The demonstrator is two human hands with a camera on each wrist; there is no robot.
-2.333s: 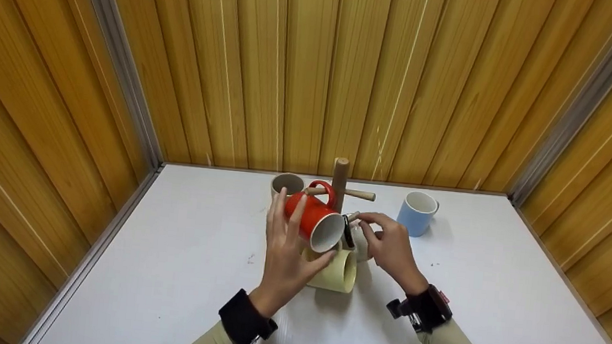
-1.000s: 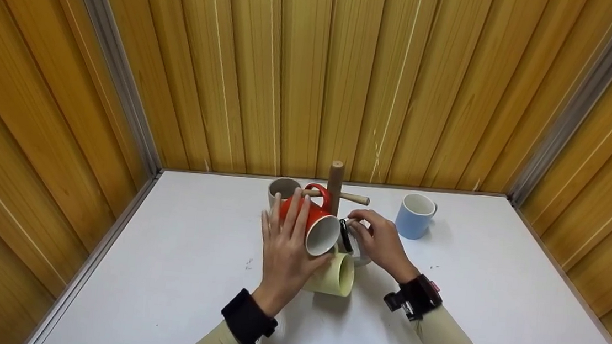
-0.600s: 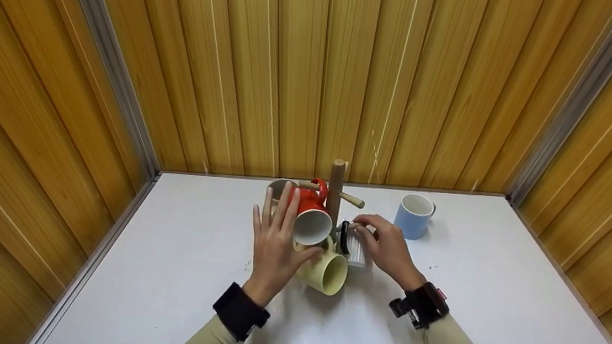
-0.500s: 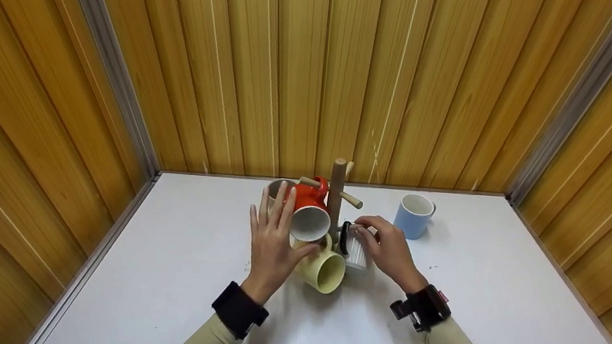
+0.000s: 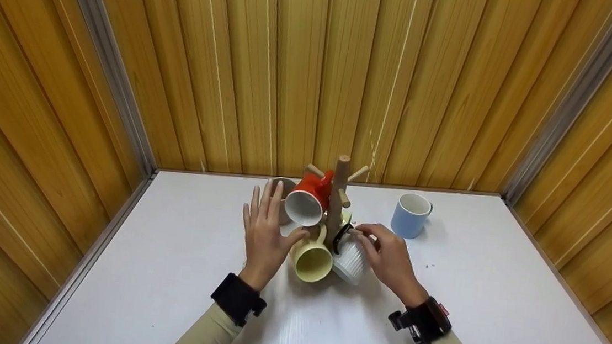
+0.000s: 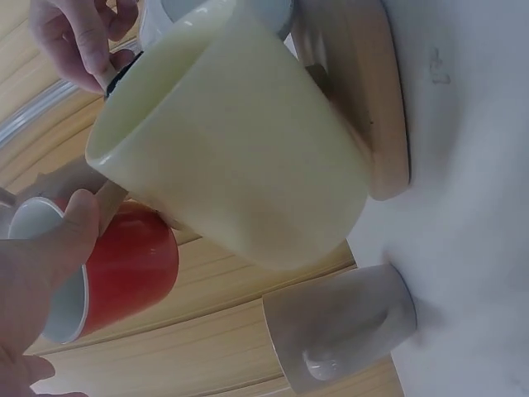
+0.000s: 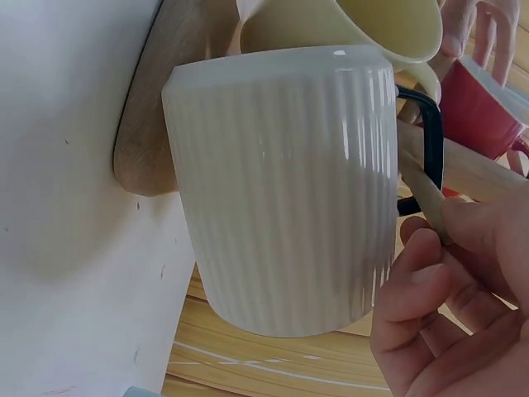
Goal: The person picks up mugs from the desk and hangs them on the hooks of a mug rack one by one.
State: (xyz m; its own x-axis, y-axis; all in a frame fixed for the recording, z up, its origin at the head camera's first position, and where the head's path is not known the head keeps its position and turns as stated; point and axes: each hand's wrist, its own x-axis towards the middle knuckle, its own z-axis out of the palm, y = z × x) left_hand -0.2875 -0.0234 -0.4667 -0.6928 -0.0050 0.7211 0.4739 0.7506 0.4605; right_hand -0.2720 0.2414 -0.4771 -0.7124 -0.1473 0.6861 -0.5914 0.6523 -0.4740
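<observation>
A wooden mug tree [image 5: 339, 186] stands mid-table with mugs hanging from its pegs. My right hand [image 5: 393, 261] pinches the tip of the lower peg [image 7: 428, 201] that passes through the black handle of a white ribbed mug [image 7: 281, 190]. My left hand [image 5: 265, 240] is beside the tree with its fingers straight and spread. Its thumb tip touches the end of another peg [image 6: 111, 203], near the pale yellow mug [image 6: 248, 141]. Above that, a red mug [image 5: 313, 186] hangs with its mouth toward me, close to my left fingers.
A grey mug [image 6: 343, 327] stands on the table behind my left hand, partly hidden. To the right of the tree stands a light blue mug [image 5: 410, 217]. Wood-panelled walls [image 5: 226, 65] enclose the white table [image 5: 164, 270] at the back and sides.
The mug tree has turned clockwise as seen from above. The red and yellow mugs swung left, the white mug came forward, and my left hand shifted left. My right hand moved slightly nearer me.
</observation>
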